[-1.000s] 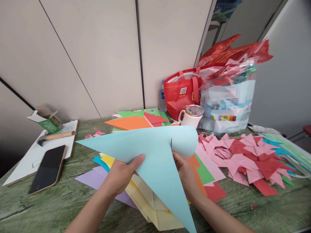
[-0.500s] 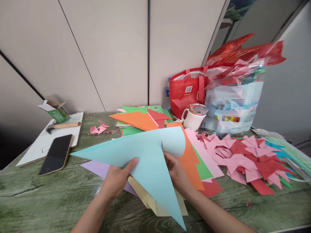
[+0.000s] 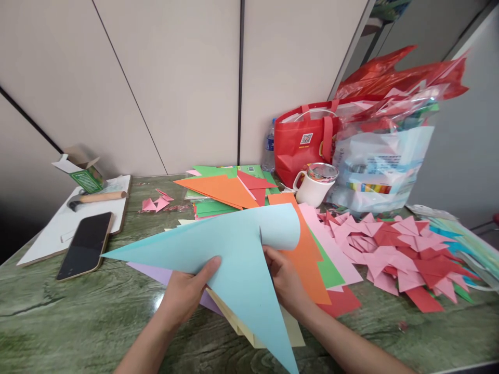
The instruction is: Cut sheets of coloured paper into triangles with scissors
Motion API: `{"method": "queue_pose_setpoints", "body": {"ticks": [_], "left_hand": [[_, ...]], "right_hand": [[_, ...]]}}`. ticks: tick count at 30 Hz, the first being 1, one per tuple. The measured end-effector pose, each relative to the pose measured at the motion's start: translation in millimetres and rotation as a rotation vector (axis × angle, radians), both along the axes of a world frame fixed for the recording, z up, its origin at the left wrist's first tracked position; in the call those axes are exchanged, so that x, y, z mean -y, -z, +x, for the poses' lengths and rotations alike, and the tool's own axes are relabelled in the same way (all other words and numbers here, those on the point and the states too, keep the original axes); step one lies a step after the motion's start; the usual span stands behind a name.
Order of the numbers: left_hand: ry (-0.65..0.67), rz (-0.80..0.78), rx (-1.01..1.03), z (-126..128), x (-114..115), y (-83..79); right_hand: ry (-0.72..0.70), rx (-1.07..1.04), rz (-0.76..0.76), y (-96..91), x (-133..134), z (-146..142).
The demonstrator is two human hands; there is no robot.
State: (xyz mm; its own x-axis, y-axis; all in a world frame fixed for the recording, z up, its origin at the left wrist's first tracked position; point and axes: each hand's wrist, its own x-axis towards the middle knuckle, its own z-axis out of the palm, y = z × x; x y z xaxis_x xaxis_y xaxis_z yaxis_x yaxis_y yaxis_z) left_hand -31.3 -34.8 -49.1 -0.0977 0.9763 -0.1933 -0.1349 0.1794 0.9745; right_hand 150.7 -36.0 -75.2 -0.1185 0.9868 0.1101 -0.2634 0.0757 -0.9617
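A large sheet of light blue paper (image 3: 234, 259) is held up over the table, its upper right part curled over in a roll and its left end running to a point. My left hand (image 3: 191, 288) grips the sheet's lower left edge, thumb on top and fingers hidden beneath. My right hand (image 3: 284, 278) pinches the sheet just under the curled part, its fingertips partly behind the paper. Below the sheet lie cream paper (image 3: 234, 317), purple paper (image 3: 150, 272), orange paper (image 3: 314, 270), green paper (image 3: 329, 275) and pink paper (image 3: 339, 254).
Folded pink and red paper pieces (image 3: 390, 249) are heaped at right. Behind stand a white mug (image 3: 312, 189), a red bag (image 3: 296, 150), a plastic bag (image 3: 378, 166) and a bottle (image 3: 268, 148). At left lie a phone (image 3: 86, 244), a hammer (image 3: 101, 197) and a small box (image 3: 83, 174).
Both hands keep their hold on the light blue paper. The sheet's left tip has shifted slightly left and down, and the camera view has moved a little.
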Motion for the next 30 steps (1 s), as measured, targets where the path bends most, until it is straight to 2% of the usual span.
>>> {"method": "queue_pose_setpoints", "body": {"ticks": [30], "left_hand": [[-0.009, 0.056, 0.073, 7, 2, -10.2]], "right_hand": [[0.039, 0.057, 0.011, -5.1, 1, -3]]}}
